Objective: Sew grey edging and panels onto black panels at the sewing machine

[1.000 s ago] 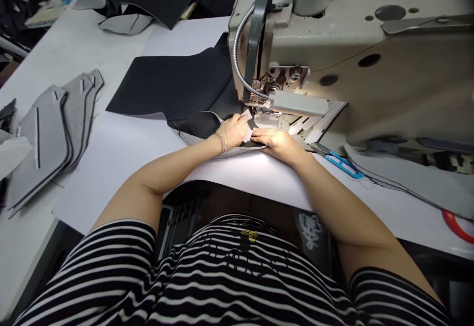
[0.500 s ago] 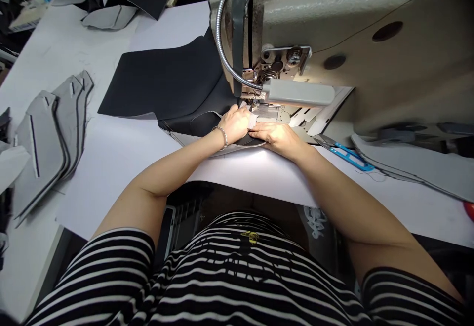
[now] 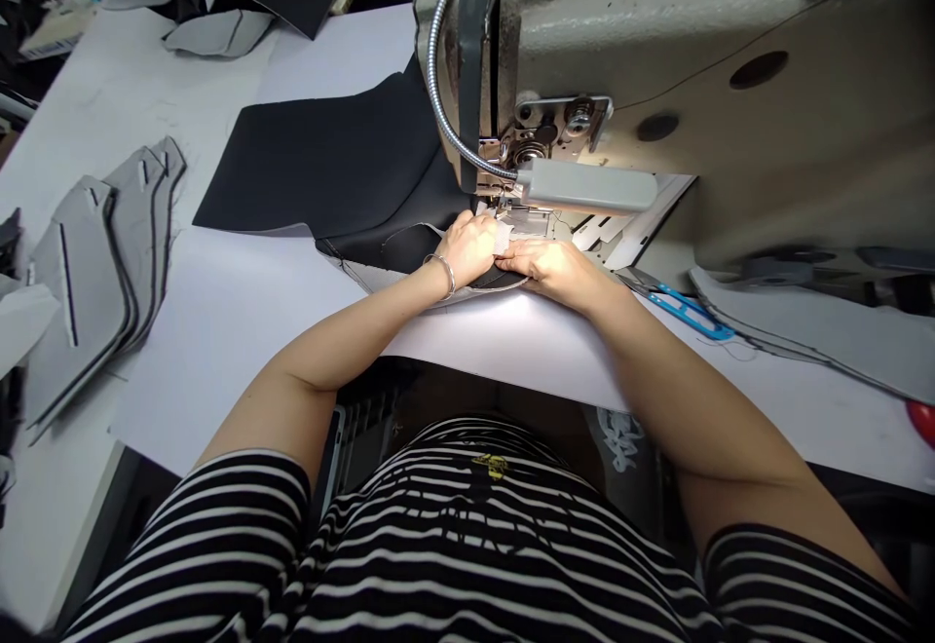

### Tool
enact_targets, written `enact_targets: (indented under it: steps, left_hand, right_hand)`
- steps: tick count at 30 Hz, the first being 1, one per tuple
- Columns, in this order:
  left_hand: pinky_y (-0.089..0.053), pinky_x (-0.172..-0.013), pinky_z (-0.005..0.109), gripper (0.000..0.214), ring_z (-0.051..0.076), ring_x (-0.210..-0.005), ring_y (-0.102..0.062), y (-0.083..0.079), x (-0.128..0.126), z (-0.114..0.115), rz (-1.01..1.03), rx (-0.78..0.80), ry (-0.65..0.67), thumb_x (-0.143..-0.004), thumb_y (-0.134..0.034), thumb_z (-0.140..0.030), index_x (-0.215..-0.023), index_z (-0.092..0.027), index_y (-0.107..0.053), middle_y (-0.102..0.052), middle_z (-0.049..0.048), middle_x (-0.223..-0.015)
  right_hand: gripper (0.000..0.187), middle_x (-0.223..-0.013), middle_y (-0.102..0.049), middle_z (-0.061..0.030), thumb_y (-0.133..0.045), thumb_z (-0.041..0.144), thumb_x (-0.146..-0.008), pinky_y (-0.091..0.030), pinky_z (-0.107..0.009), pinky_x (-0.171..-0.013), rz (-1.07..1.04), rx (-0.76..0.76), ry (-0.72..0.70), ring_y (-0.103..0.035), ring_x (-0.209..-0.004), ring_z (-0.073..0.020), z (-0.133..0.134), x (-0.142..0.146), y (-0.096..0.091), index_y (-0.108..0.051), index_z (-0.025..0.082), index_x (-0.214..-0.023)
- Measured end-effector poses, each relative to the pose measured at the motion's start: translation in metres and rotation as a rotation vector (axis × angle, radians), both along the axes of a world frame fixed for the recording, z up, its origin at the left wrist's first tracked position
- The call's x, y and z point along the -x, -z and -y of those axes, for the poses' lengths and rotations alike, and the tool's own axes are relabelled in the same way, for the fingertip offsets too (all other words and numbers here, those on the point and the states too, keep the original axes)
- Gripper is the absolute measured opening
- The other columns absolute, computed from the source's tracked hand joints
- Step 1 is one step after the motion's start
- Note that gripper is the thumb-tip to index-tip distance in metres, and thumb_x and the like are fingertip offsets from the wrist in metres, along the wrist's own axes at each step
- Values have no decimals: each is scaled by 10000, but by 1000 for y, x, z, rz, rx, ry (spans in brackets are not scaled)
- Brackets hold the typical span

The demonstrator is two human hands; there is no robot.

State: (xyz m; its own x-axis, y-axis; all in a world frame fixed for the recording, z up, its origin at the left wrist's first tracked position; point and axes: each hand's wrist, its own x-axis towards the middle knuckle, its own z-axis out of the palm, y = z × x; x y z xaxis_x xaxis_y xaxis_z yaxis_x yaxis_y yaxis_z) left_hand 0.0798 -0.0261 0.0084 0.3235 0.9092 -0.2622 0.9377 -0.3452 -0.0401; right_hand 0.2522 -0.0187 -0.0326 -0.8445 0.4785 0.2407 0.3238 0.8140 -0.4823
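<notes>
Just in front of the machine [image 3: 693,88], under its lamp [image 3: 588,187], a black piece [image 3: 409,245] with a pale edge lies flat on the table [image 3: 241,312]. Its long axis runs left to right across the machine's front, and its far edge sits at the needle. The left hand [image 3: 471,245] is the nearer to the needle, fingers bunched down on a small white tab [image 3: 503,240] and the piece beneath. Whether it pinches the tab or only presses it I cannot tell. The right hand [image 3: 551,268] lies spread and flat on the piece just beside it, fingertips pointing left toward the tab, gripping nothing. So the tab and needle lie straight ahead of the left fingertips, away from the body. The needle and foot are hard to make out behind the lamp and knuckles, and the hands cover the piece's near edge. Left of the machine a larger black sheet [image 3: 328,166] spreads out, with a grey stack [image 3: 94,273] well beyond it. Blue snips [image 3: 687,310] lie in front of the machine, to the right of the hands.
</notes>
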Motion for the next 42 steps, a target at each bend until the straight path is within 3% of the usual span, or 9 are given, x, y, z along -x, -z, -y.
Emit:
enact_targets:
  steps: [7,12,15,19,24,31,38,42]
  left_hand:
    - [-401,-955,363,232,254,-1085,-573,3,-3,1,19,-61,47,-882,-451,-112,-1016,-48,-628,-654,171,-1095]
    - [-427,-921,378,193,266,-1033,-574,9,-3,4,90,-130,36,-861,-469,-114,-929,-81,-647,-666,152,-996]
    - [-448,-872,363,187,269,-1011,-561,16,-1,11,136,-170,-28,-844,-487,-127,-938,-83,-642,-642,160,-1024]
    - [-461,-853,348,229,254,-974,-555,26,2,19,194,-231,-1,-878,-424,-120,-956,-94,-638,-631,140,-994]
    - [-457,-908,354,271,275,-1018,-547,28,2,21,192,-178,-9,-899,-391,-107,-998,-41,-634,-614,176,-1069]
    - [-467,-880,340,305,233,-993,-546,36,8,14,236,-226,2,-937,-327,-123,-959,-88,-629,-615,144,-1066]
    - [-466,-912,327,269,218,-975,-555,43,23,6,264,-268,214,-913,-388,-140,-900,-124,-656,-642,97,-997]
    - [-459,-904,312,306,199,-964,-554,41,30,-2,235,-277,293,-934,-353,-148,-918,-127,-658,-650,81,-992]
  right_hand:
    - [336,-1219,-655,-117,-510,108,-845,-495,-348,-934,-11,-50,-20,-592,-1155,-241,-1,-2,3,-685,137,-1131]
    - [288,-1120,-692,-104,-489,142,-877,-474,-291,-844,22,-59,4,-620,-1028,-205,1,0,0,-701,143,-1073]
    - [257,-981,-712,-94,-491,156,-876,-431,-271,-721,136,-54,45,-618,-911,-198,5,2,-8,-716,150,-999]
    - [230,-864,-698,-83,-488,160,-876,-331,-268,-610,286,-51,77,-586,-805,-180,11,4,-21,-714,146,-918]
    - [222,-861,-691,-74,-475,129,-869,-264,-278,-577,401,-57,106,-573,-790,-176,16,8,-26,-696,147,-858]
    - [290,-903,-692,-111,-410,105,-891,-208,-294,-553,472,-107,169,-564,-798,-184,20,19,-26,-698,124,-869]
    - [353,-926,-690,-127,-355,121,-925,-218,-300,-548,494,-114,208,-567,-846,-200,25,27,-21,-698,119,-1006]
    - [374,-922,-689,-157,-343,83,-903,-285,-293,-560,526,-94,247,-581,-860,-227,28,40,-20,-695,104,-1030]
